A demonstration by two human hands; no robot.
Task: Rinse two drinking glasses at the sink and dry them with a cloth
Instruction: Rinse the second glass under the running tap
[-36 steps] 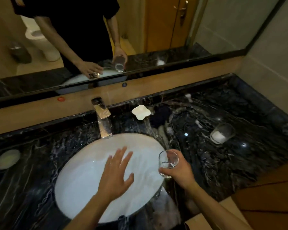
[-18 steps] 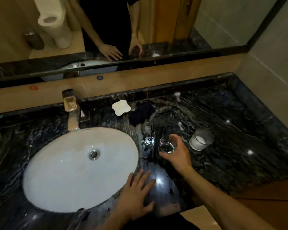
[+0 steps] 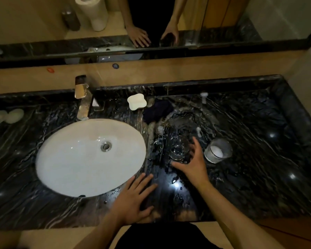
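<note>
1. Left hand (image 3: 133, 200): flat on the wet marble surface (image 3: 250, 177) at its front edge, fingers spread, holding nothing.
2. Right hand (image 3: 193, 164): fingers spread loosely around the clear drinking glass (image 3: 178, 150); whether it grips or only touches, cannot tell.
3. Clear drinking glass: upright on the surface, between sink (image 3: 75, 168) and frosted glass (image 3: 218, 150). Judged light, rigid, fragile, slippery when wet; best held round the side wall.
4. Frosted glass: upright, just right of the hand.
5. Dark cloth (image 3: 157, 110): bunched behind the glasses, beside the white soap dish (image 3: 137, 101).
6. Tap (image 3: 83, 97): behind the sink.
</note>
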